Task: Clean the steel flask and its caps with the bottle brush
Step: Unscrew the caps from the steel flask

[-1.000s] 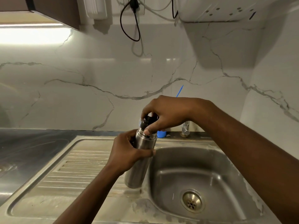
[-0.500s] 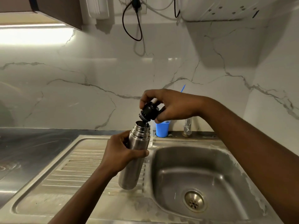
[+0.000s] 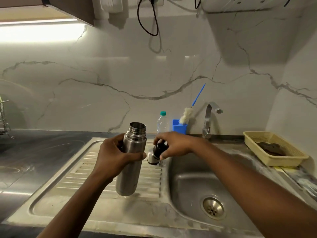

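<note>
The left hand grips the open steel flask upright over the drainboard. The right hand pinches the black stopper onto what looks like the steel outer cap, right at the basin edge. Released off-centre, either cap could roll into the basin. The bottle brush stands in the blue cup beside the tap

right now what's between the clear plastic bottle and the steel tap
A blue square plastic cup holding the white-bristled bottle brush, seen in the head view.
</note>
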{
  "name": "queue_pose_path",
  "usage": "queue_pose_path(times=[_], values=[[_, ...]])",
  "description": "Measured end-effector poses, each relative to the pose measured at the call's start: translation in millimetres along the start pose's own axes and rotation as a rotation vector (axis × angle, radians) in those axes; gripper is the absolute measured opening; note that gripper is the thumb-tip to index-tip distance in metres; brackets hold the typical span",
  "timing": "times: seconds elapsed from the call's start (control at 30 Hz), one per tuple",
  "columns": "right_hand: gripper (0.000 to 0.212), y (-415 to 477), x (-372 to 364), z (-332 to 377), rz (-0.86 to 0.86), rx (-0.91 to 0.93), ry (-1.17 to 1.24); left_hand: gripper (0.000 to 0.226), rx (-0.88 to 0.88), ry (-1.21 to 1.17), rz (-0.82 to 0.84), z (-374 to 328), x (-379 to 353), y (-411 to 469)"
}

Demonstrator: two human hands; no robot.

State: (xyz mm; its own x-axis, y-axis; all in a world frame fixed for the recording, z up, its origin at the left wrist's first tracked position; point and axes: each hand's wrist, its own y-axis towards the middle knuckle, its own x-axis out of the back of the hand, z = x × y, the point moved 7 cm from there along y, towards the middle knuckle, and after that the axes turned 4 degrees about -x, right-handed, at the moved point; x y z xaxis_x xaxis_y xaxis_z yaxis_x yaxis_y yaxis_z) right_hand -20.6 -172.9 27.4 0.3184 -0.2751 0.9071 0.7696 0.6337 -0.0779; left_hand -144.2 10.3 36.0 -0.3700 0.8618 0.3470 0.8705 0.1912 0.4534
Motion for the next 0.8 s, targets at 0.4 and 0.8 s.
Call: queue_pose_path(times=[0.4,0.8], values=[[0.058,31.8,-78.0,-15.5,0.011,-0.040,0.007,0.052,0.008,0.042,0.004,2.2,6.3,-3.6],[0.061,13.0,-59.1,-33.4,-0.041,-0.024,0.089,0.056,-0.071,0.204,0.019,-18.5,-10.8,-1.9]])
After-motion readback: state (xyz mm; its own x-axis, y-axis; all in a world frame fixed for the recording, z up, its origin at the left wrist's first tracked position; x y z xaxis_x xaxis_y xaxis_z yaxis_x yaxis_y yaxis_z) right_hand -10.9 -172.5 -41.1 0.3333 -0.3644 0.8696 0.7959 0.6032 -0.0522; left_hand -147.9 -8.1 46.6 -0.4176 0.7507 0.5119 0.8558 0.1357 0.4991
